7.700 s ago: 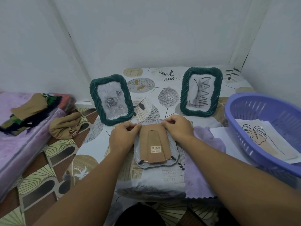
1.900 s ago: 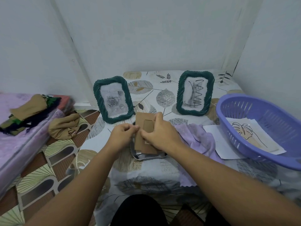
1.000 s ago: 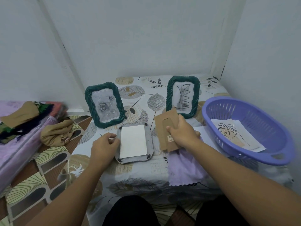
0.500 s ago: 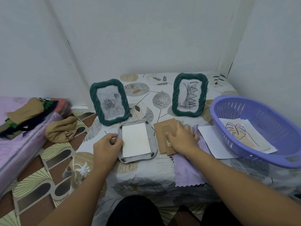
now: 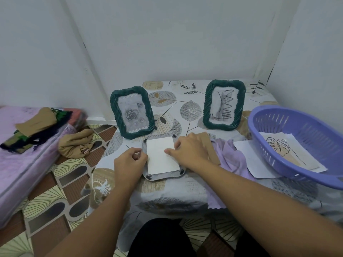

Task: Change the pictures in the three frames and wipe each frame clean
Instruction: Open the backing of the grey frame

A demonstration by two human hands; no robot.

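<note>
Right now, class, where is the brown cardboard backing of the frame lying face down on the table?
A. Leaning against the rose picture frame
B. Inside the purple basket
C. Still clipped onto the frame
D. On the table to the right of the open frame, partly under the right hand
D: the cardboard backing lies right of the open frame, partly under the right hand, and the picture's white back is exposed.

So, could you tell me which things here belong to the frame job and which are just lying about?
Job:
- face-down frame
- two standing frames
- backing board
- purple cloth
- basket of pictures

Lying about:
- folded clothes
- tan cloth
</note>
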